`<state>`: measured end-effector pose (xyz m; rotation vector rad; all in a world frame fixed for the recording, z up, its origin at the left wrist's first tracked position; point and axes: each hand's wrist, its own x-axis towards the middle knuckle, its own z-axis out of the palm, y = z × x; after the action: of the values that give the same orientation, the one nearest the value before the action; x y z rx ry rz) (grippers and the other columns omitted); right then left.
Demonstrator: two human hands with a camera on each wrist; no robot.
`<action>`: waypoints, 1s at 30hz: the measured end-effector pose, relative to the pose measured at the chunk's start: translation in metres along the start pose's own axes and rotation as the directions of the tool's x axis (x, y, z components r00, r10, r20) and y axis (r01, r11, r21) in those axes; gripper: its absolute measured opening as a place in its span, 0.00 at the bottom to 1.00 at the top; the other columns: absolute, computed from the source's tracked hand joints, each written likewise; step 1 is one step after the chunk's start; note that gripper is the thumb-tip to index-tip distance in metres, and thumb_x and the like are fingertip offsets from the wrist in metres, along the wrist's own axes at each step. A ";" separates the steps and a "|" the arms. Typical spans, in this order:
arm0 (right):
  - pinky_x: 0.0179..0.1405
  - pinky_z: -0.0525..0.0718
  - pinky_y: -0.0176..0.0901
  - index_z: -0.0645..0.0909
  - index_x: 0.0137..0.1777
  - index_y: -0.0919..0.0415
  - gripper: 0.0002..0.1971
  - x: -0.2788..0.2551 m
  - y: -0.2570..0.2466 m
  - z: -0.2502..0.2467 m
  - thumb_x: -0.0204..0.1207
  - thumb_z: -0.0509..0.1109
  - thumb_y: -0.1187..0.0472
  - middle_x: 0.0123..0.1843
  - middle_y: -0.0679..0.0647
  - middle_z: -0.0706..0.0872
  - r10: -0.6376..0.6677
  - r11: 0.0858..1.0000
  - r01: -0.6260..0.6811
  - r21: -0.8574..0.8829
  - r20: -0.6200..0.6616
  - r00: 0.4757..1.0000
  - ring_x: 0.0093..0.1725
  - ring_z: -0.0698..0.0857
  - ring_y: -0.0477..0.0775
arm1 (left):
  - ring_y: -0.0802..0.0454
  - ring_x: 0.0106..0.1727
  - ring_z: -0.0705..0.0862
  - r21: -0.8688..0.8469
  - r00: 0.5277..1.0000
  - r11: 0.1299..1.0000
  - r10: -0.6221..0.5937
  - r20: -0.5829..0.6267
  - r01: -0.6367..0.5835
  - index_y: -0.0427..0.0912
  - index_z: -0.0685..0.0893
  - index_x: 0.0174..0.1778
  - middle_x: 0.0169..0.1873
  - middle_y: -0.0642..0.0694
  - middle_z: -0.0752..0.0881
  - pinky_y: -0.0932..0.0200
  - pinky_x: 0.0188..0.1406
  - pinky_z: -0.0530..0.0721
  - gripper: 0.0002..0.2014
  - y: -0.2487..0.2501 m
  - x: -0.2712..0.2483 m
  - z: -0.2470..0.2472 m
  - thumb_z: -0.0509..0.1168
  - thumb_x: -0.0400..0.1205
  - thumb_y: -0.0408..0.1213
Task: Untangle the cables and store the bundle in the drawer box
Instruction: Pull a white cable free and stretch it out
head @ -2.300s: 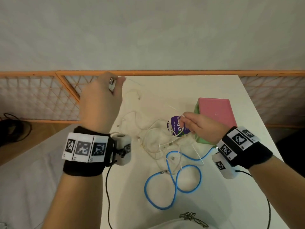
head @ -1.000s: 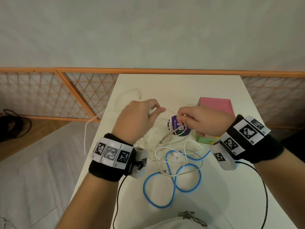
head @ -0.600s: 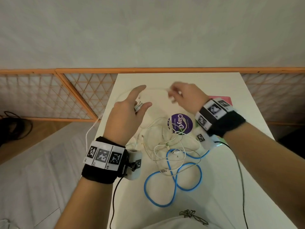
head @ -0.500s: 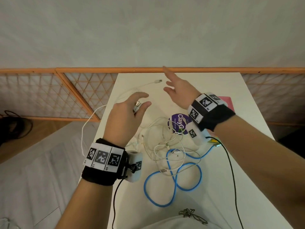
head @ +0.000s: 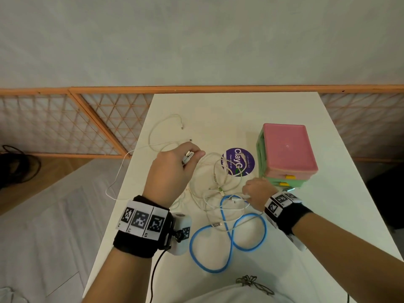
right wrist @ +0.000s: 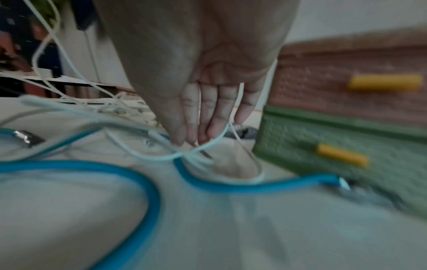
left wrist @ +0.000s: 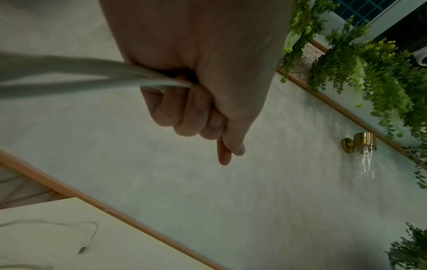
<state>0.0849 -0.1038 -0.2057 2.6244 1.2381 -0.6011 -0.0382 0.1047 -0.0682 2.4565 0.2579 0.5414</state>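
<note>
My left hand (head: pixel 172 169) keeps a closed grip on a white cable (head: pixel 140 147) near its plug, so that end stays apart. My right hand (head: pixel 255 193), fingers straight, reaches into the tangle (head: pixel 218 184) on the table (head: pixel 240 110), beside the drawer box (head: pixel 286 154), its drawers closed.

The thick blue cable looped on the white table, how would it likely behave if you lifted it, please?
The thick blue cable would probably sag yet keep broad curves, as it lies in wide loops. Thin white cables cross it, so they would likely drag along.
</note>
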 end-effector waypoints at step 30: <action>0.56 0.73 0.49 0.73 0.70 0.47 0.25 -0.047 0.020 -0.069 0.76 0.57 0.71 0.58 0.52 0.79 0.024 0.991 0.011 0.136 -0.253 0.967 0.57 0.80 0.54 | 0.58 0.25 0.68 -0.400 0.997 0.916 0.009 0.077 0.023 0.51 0.78 0.32 0.21 0.57 0.75 0.68 0.27 0.65 0.12 0.034 0.004 0.024 0.67 0.82 0.46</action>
<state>0.0923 -0.1272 -0.1234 2.8920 1.2973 -0.3669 -0.0221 0.0663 -0.0648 2.0692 0.1090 0.4437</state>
